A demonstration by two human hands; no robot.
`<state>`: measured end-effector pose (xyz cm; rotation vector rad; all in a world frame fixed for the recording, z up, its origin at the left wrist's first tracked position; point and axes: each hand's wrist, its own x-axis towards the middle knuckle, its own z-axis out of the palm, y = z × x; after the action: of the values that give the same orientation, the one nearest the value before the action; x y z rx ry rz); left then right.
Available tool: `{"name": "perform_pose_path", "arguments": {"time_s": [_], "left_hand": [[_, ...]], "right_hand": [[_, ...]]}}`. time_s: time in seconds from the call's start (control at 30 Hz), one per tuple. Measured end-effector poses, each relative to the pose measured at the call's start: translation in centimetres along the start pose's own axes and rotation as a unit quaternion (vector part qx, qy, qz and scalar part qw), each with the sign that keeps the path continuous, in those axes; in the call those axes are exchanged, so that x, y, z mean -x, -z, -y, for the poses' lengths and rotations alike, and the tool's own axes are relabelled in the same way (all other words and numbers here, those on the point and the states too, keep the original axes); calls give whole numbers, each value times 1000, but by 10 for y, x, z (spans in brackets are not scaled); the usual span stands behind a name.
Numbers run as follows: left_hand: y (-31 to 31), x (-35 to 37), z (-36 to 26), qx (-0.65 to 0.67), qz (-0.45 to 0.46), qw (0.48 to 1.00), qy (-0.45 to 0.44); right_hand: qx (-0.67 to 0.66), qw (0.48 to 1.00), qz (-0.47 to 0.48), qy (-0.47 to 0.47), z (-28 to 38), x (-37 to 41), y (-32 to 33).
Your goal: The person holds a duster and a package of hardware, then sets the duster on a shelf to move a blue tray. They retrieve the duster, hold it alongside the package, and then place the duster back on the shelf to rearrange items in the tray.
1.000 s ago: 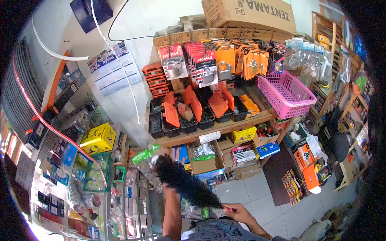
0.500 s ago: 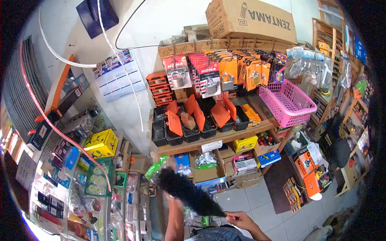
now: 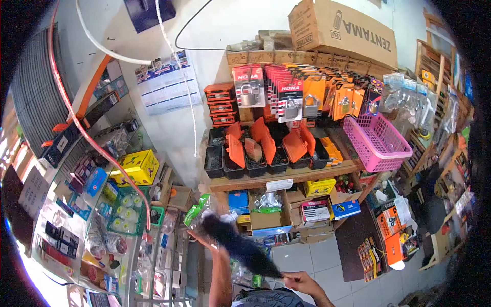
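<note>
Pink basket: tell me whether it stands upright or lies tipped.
Upright: the pink basket has its open rim facing up, its inside visible from above.

Blk duster [image 3: 240, 248], tilted, prob. blurred

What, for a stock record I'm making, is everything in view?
Carton: one, brown, above the padlocks
Padlock packs: many, red and orange, hanging
Bins: several, black with orange lids, wooden shelf
Basket: one, pink, shelf's right end
Calendar: one, white and blue, wall
Yellow boxes: two, far left and under shelf
3M box: one, blue, under shelf
Small goods: too many to count, mixed colours, both sides
Duster: one, black, between hands
Left hand: one, bare, beside duster's tip, grip unclear
Right hand: one, bare, gripping duster's handle
</note>
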<state>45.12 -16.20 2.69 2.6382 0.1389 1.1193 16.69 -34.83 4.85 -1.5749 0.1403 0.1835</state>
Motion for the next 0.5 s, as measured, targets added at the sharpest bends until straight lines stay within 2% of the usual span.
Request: {"name": "perform_pose_path", "arguments": {"time_s": [0.13,0.2,0.33,0.4,0.43,0.5], "left_hand": [[3,2,0,-69,11,997,27],[5,2,0,-102,16,994,38],[8,1,0,-161,26,985,62],[10,0,-1,-189,32,979,68],[11,-1,-1,-203,37,976,69],[13,-3,-2,-232,42,969,71]], "right_hand": [[-83,996,3,-38,3,-2,-5],[-179,981,43,-67,5,-5,-5],[-95,990,84,-64,8,-9,-3],[-139,990,28,-11,14,-10,-9],[-140,990,27,-12,14,-9,-10],[-113,992,-34,-36,19,-13,-11]]}}
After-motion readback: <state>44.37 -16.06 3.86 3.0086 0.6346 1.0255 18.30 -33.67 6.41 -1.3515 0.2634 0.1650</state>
